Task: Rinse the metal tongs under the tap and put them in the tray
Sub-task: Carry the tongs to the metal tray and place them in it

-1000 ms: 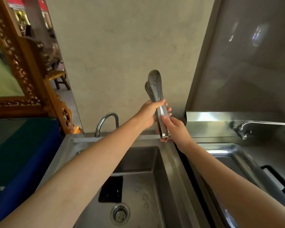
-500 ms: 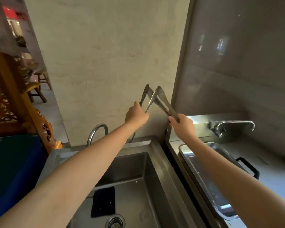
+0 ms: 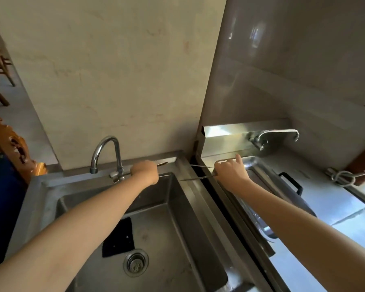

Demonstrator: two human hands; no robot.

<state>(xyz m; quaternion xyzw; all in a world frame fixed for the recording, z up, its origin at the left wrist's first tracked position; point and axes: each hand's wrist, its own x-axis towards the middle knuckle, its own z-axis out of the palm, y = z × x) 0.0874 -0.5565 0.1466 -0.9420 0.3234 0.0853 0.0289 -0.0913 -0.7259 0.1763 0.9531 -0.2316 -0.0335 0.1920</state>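
I hold two pairs of metal tongs, one in each hand. My left hand [image 3: 145, 172] is closed on one pair [image 3: 163, 164], whose tips stick out to the right, just beside the base and lever of the curved sink tap [image 3: 105, 148]. No water runs from the tap. My right hand [image 3: 230, 171] grips the other pair [image 3: 195, 177], seen edge-on with its two thin arms pointing left over the gap between the sinks. The steel tray [image 3: 261, 165] with a black handle lies directly under and behind my right hand.
The deep steel sink [image 3: 177, 218] below holds a black cloth [image 3: 118, 237] and a drain strainer [image 3: 135, 263]. A second tap [image 3: 278, 133] is mounted on the right backsplash. A wire tool [image 3: 343, 178] lies on the right counter. Carved wooden furniture stands at the far left.
Both hands have dropped from in front of the wall to the sink's back edge. The tongs went from pointing up to lying level. My left hand now sits by the tap lever.
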